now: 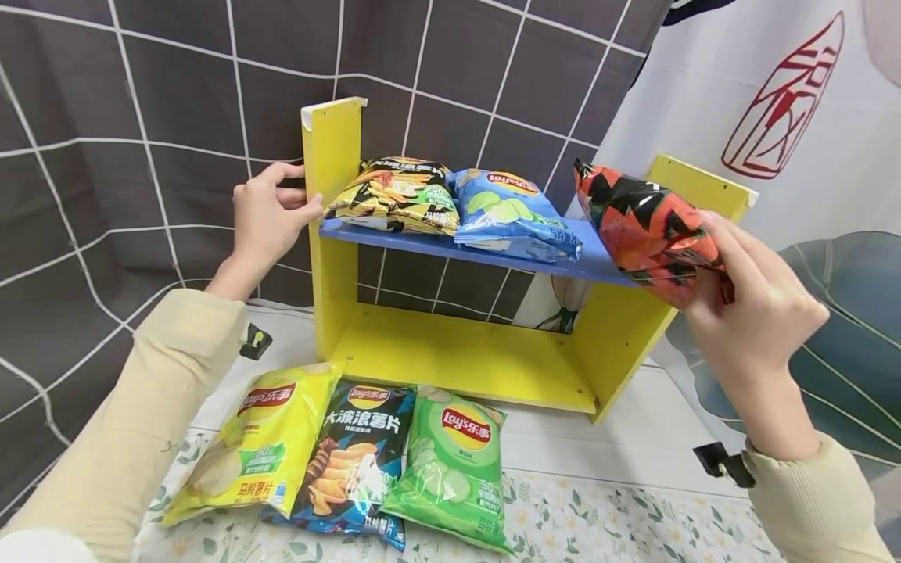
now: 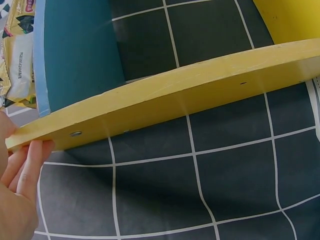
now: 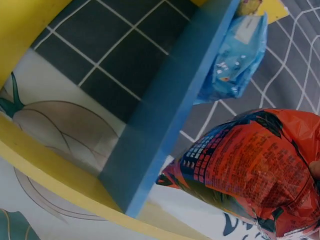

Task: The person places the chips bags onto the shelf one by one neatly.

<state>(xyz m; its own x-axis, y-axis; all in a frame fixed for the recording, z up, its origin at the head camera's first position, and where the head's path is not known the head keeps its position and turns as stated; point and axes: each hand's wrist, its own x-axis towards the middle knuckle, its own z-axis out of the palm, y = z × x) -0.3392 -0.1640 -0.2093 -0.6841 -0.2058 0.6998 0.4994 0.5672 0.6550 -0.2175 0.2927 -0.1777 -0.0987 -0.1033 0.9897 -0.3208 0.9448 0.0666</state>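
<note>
In the head view my right hand [image 1: 753, 305] grips a red and black chip bag [image 1: 651, 231] at its lower right end, over the right end of the blue shelf board [image 1: 598, 250]. The right wrist view shows this chip bag's printed back [image 3: 240, 165] tilted beside the board. My left hand [image 1: 271, 211] holds the yellow left side panel [image 1: 334, 156] of the shelf, thumb at its front edge and fingers against its outer face. On the board lie a black and yellow chip bag [image 1: 401, 195] and a blue chip bag [image 1: 517, 215], side by side.
In front of the shelf lie a yellow chip bag [image 1: 263, 438], a dark blue chip bag [image 1: 355, 461] and a green chip bag [image 1: 454, 465] on a floral cloth [image 1: 605, 516]. A dark grid curtain [image 1: 176, 94] hangs behind. The yellow bottom board [image 1: 450, 352] spans the shelf's base.
</note>
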